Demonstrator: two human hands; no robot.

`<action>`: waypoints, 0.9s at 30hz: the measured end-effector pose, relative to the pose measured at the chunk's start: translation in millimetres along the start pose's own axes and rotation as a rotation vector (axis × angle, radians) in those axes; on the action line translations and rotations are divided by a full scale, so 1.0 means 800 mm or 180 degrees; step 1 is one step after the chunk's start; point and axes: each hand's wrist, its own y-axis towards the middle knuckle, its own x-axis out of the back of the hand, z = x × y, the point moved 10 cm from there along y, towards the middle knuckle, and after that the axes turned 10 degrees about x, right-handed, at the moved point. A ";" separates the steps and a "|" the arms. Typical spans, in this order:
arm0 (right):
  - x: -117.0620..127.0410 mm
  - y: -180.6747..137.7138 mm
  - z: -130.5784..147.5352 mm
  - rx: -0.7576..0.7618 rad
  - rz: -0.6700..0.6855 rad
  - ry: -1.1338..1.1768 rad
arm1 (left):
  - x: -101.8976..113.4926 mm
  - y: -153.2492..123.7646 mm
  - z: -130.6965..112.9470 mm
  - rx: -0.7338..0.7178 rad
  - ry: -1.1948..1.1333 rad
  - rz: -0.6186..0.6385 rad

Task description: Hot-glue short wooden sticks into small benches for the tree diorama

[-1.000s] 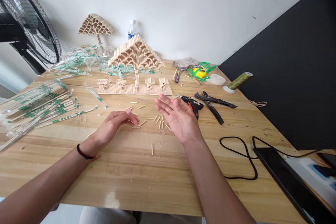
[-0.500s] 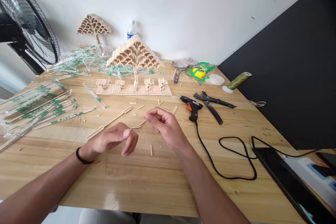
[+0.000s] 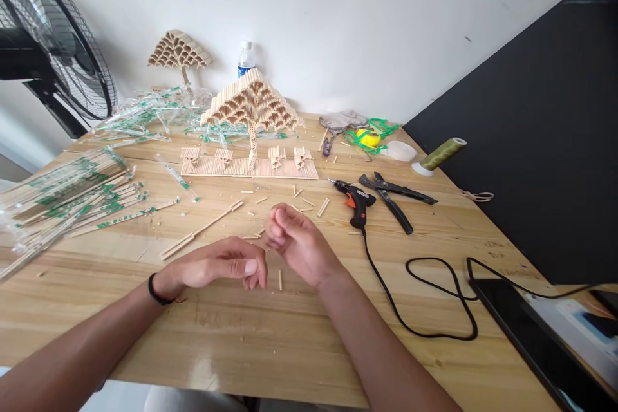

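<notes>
My left hand [image 3: 226,267] rests low over the wooden table [image 3: 270,341], fingers curled down with the thumb against them. My right hand [image 3: 297,241] is just right of it, fingers folded into a loose fist; I cannot see what either hand holds. One short stick piece [image 3: 280,279] lies between the hands. More cut pieces [image 3: 309,203] are scattered beyond the right hand. A pair of long joined sticks [image 3: 203,228] lies left of the hands. Behind stands a stick-built tree model [image 3: 251,103] on a slatted base [image 3: 248,167].
A glue gun [image 3: 356,199] with a black cable [image 3: 425,309] and black cutters [image 3: 391,196] lie to the right. Wrapped chopsticks [image 3: 67,193] are piled at left. At the back stand a second stick tree [image 3: 179,51] and a bottle [image 3: 245,59]. A thread spool [image 3: 441,153] and a dark device [image 3: 531,328] are at right, a fan [image 3: 48,45] far left.
My right hand went from open, palm up, to a folded fist and drew back toward me. My left hand also pulled back and curled. Several cut pieces near the right hand are gone from the table.
</notes>
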 end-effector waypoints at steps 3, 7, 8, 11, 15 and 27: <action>0.024 0.004 0.029 0.0209 -0.0401 0.0155 | 0.009 -0.001 0.000 -0.0044 -0.0037 -0.0140; 0.052 0.005 0.063 0.0387 -0.0706 0.0037 | 0.036 -0.001 0.000 -0.0020 0.0006 -0.0779; 0.057 0.005 0.069 0.0436 -0.0741 0.0020 | 0.045 -0.002 0.001 -0.0005 0.0015 -0.1013; 0.061 0.004 0.079 0.0500 -0.0748 0.0042 | 0.069 -0.006 0.003 -0.0077 -0.0063 -0.1631; 0.041 0.002 0.069 0.0512 -0.0554 0.0150 | 0.076 -0.011 0.003 -0.0373 -0.0454 -0.1801; -0.005 0.002 0.021 0.0604 0.0210 -0.0287 | 0.012 0.020 0.016 -0.0485 -0.1649 -0.0568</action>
